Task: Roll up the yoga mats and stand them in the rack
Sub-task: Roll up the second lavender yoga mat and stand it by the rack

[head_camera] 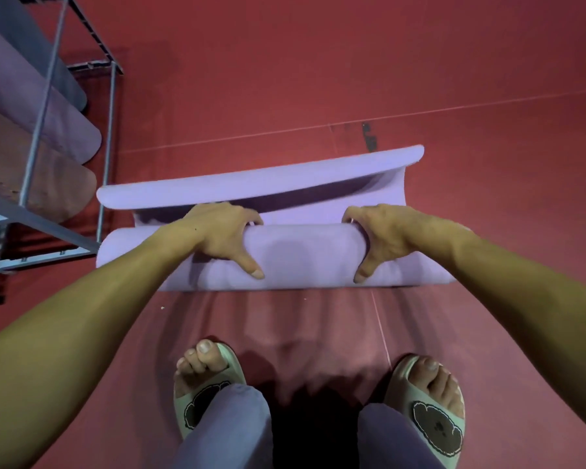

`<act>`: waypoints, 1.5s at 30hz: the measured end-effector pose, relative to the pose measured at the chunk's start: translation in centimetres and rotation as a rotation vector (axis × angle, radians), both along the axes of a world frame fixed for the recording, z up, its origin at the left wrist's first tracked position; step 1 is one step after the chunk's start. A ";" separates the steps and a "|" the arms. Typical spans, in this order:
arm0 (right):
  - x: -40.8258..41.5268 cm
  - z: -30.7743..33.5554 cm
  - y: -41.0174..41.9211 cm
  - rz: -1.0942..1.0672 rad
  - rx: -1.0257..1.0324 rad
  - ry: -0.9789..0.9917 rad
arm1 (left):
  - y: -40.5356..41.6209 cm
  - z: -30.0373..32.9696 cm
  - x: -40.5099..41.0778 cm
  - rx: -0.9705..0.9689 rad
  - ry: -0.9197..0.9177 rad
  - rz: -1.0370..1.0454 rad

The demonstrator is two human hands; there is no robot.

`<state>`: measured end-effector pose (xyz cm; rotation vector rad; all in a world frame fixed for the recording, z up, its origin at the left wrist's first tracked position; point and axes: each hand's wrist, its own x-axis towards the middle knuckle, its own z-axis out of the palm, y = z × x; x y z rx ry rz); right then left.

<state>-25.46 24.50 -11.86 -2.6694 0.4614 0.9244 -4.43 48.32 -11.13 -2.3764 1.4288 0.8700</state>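
Gripping the soft, bendy mat (305,255) on the red floor (285,79) near the rack (109,130), the left hand (220,235) and right hand (383,238) hold its roll near the middle, which looks light and springy.

A yoga mat (298,255) is lying crosswise on the floor (318,79) just ahead of the person's two slippered feet, its near part wound into a roll and its far end (261,179) curling up behind that roll. The left hand (224,235) is sitting on the roll left of its middle and the right hand (383,238) right of its middle, fingers hooking over the far side and thumbs lying on the near side. The rack (48,96) is standing at the far left, close beside the roll's left end, with other mats (31,130) resting in it side by side.
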 end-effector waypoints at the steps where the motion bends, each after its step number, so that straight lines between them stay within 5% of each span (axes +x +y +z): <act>1: -0.1 0.1 0.2 -0.009 0.056 0.051 | 0.2 0.0 -0.1 0.054 0.053 0.006; 9: -0.7 0.2 0.5 -0.018 0.078 0.061 | 0.5 -0.2 0.0 0.106 0.220 0.048; 14: -1.6 0.4 0.7 0.105 -0.007 -0.067 | 0.8 -0.1 -1.1 -0.018 0.095 -0.094; 19: -2.3 0.7 -0.3 -0.048 0.050 -0.202 | 1.5 -0.3 -0.6 -0.218 0.054 0.014; 30: -2.1 0.0 -1.1 -0.093 0.036 -0.251 | 0.2 0.7 0.2 -0.145 0.098 0.114; 38: -1.8 -0.1 -0.7 -0.205 0.079 -0.336 | -0.5 0.7 -1.5 -0.331 -0.111 0.102; 45: -1.0 -0.5 0.2 -0.175 -0.109 -0.387 | -0.7 1.7 -2.6 -0.227 -0.123 0.047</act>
